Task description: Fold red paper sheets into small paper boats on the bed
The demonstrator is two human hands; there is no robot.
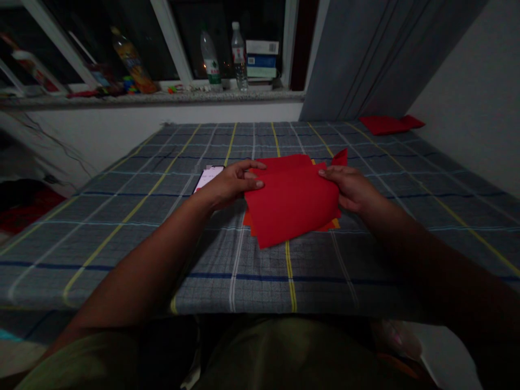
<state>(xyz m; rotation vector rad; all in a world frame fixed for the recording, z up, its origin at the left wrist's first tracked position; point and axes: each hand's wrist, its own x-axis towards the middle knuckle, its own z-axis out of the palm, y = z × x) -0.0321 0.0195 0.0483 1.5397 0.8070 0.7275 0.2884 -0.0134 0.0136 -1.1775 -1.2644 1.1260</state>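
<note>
A sheet of red paper (290, 203) is held up between my two hands, its lower left corner hanging toward me. My left hand (233, 183) pinches its left edge, thumb in front. At the upper right edge, my right hand (345, 185) grips the same sheet between thumb and fingers. Behind and beneath it lie more red paper (284, 161) and orange paper (247, 218), mostly hidden. A small folded red piece (340, 157) sticks up by my right hand. Just beyond my left wrist rests a phone (209, 176) with a lit screen.
A checked grey cloth (162, 216) covers the table. Red paper or a packet (390, 125) lies at the far right corner. Along the windowsill (182, 96) stand a green-labelled bottle (211, 62), a clear bottle (239, 57), an orange drink bottle (132, 62) and stacked boxes (262, 60).
</note>
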